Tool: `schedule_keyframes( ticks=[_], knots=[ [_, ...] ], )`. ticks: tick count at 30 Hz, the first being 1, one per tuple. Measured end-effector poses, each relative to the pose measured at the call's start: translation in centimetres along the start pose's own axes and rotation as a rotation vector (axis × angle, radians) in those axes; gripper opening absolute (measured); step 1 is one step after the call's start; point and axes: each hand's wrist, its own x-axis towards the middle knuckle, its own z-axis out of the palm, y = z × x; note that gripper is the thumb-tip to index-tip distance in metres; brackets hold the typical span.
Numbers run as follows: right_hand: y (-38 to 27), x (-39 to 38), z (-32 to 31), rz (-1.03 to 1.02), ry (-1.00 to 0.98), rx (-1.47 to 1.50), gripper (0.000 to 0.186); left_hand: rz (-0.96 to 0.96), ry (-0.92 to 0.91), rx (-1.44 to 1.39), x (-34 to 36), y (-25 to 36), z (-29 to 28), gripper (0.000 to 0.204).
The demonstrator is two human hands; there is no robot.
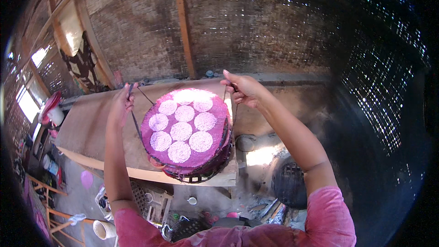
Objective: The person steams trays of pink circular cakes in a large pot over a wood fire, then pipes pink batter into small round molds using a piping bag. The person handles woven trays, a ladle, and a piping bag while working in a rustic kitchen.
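Observation:
A stack of round trays (185,158) sits on the near right end of a long wooden bench (87,132). Its top is pink mesh with several pale, grainy discs (181,131) on it, and dark straps rise from its sides. My left hand (123,100) is raised at its upper left, fingers closed on a dark strap. My right hand (240,90) is raised at its upper right, closed on another strap, thumb pointing up.
Behind the bench stands a woven bamboo wall (242,27) with a wooden post (185,32). At the right are a blackened round pot (288,183) and firewood (274,212). Below lie a white bucket (103,229), a small cup (192,200) and wooden frames (55,215).

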Motion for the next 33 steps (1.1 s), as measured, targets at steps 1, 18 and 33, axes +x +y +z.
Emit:
schedule_keyframes(
  ticks=[1, 18, 33],
  knots=[
    [-0.4, -0.9, 0.3, -0.023, 0.016, -0.039, 0.047, 0.026, -0.006, 0.010, -0.3, 0.6, 0.9, 0.041],
    [-4.9, -10.3, 6.7, -0.311, 0.512, -0.279, 0.056, 0.188, -0.464, -0.292, 3.4, 0.3, -1.1, 0.051],
    [18.5, -8.1, -2.7, 0.061, 1.101, -0.261, 0.060, -0.319, -0.741, -0.362, 2.2, -30.2, 10.1, 0.040]
  ],
)
